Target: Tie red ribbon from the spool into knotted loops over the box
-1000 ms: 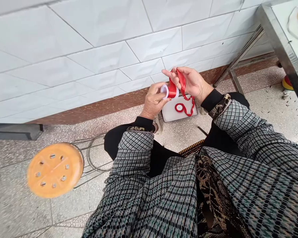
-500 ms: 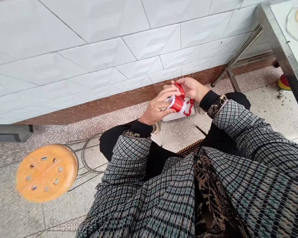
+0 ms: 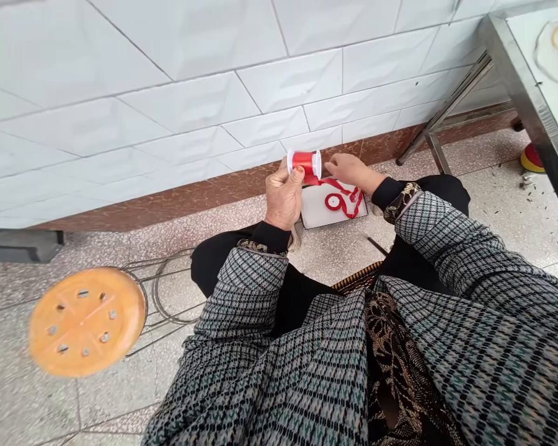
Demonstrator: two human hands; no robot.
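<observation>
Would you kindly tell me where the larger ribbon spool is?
In the head view, the larger spool is above centre, in the left hand, with the right hand just to its right.

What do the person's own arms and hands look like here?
The left hand and right hand are bare, without gloves. Both arms wear a woven, checked jacket sleeve in black and grey with greenish touches. At each wrist come a black-and-gold patterned band and a plain black inner cuff.
</observation>
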